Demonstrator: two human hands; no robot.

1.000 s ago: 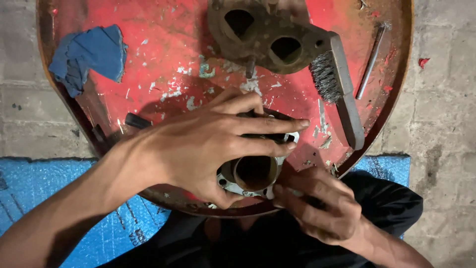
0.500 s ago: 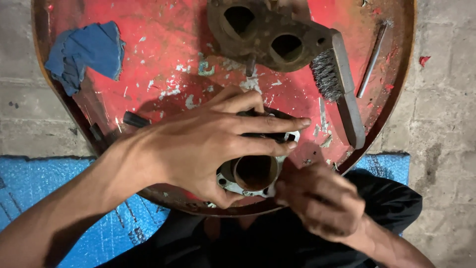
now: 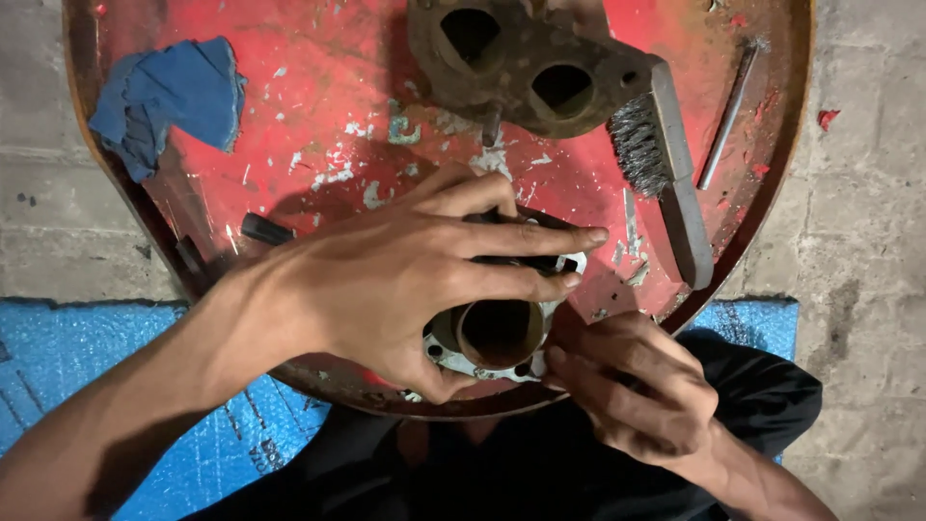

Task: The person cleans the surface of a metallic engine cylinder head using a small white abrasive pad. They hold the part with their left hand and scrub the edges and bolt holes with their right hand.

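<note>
The left hand [image 3: 386, 280] grips the metal cylinder [image 3: 497, 333] at the near rim of the red round table [image 3: 318, 125]; right-hand fingers [image 3: 598, 386] pinch its flange edge. Best to keep the cylinder braced, working its rim gently.

— The left hand [image 3: 405, 280] is covering most of the metal cylinder part [image 3: 497, 338] at lower centre; only its bore and flange are showing.

— And the rusty two-hole casting [image 3: 521, 68] is getting cut off by the top edge, as is the red round tray [image 3: 318, 106].
</note>
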